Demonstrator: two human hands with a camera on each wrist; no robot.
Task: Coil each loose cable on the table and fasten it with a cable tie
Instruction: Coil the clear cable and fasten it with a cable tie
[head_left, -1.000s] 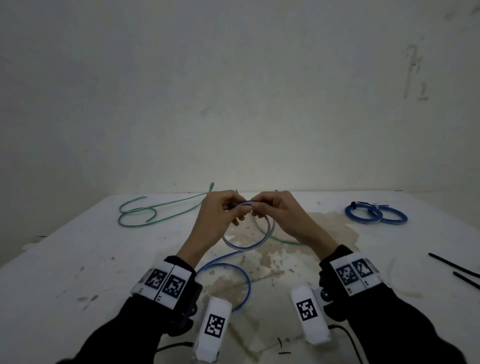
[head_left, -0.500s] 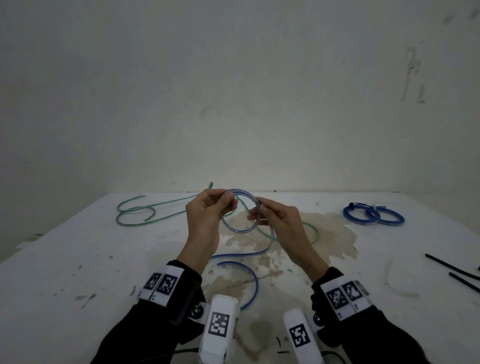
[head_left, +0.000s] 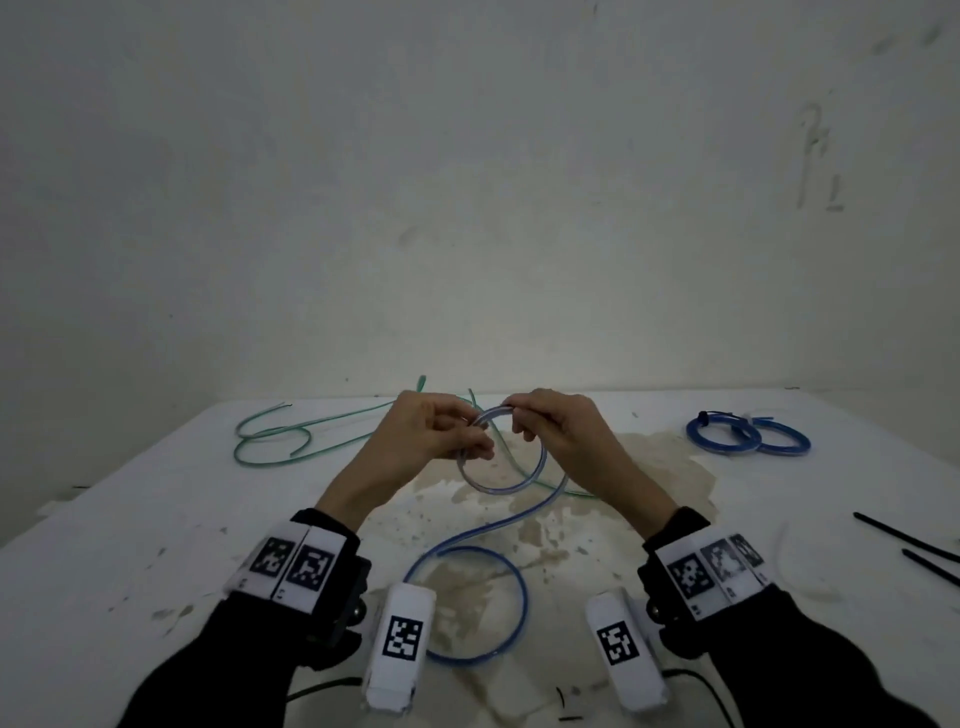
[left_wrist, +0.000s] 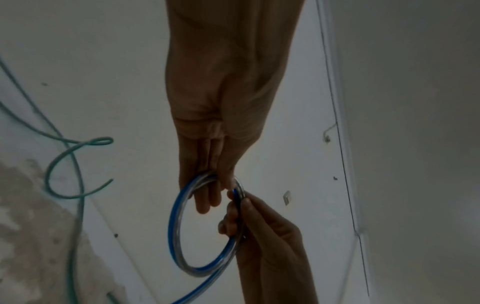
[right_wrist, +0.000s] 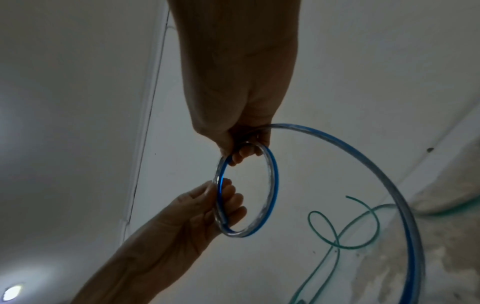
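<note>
A clear cable with a blue stripe (head_left: 500, 487) is wound into a small loop held above the table between both hands. My left hand (head_left: 480, 448) pinches the loop's left side, thumb over fingers. At the loop's top my right hand (head_left: 519, 422) pinches the strand. The cable's loose tail (head_left: 521, 590) curves down onto the table toward me. In the left wrist view my left hand (left_wrist: 221, 186) grips the doubled loop (left_wrist: 174, 226). The right wrist view shows my right hand (right_wrist: 244, 153) on the loop (right_wrist: 273, 185), with the tail (right_wrist: 405, 205) sweeping right.
A loose green cable (head_left: 270, 457) sprawls at the table's far left and runs behind my hands. Two blue coils (head_left: 743, 437) lie at the far right, one with a black tie. Black cable ties (head_left: 909, 540) lie near the right edge. A stained patch (head_left: 649, 467) marks the white table's middle.
The loop has tipped from upright to hanging lower between my hands. My right hand has slid from the loop's right side to its top. The tail has drawn in slightly.
</note>
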